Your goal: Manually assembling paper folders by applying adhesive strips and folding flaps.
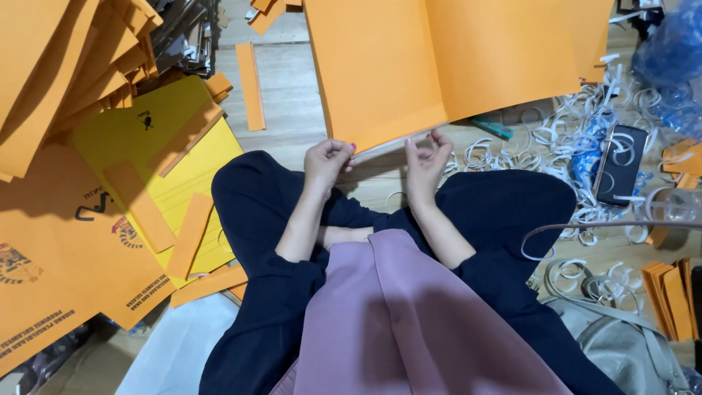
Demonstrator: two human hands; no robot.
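Head cam, looking straight down at someone sitting cross-legged on a wooden floor [292, 110], dark trousers and a mauve top. Both hands are up at the near edge of a big orange paper envelope [409, 58] that lies flat on the floor right in front of the knees and runs off the top of the shot.

The left hand [327, 162] has its fingers curled in and pinched on the envelope's lower edge, close to the corner. The right hand [426, 157] is just beside it, thumb and fingertips nipped together on a thin white strip [387, 145] that runs along that same edge. So both hands are closed on something, neither is loose.

Around them it's a proper mess. On the left there's a heap of orange envelopes [51, 241] with dark printed marks, a yellow envelope [175, 139] on top of them, and loose orange paper strips [250, 84] scattered over it all. On the right, a big tangle of curly white backing strips [578, 132] covers the floor, with a black phone [621, 162] lying in the middle of it. Further right there's a small stack of orange slips [673, 296], and a grey bag [629, 351] sits at the bottom right corner. A crinkly blue plastic bag [669, 58] shows in the top right.
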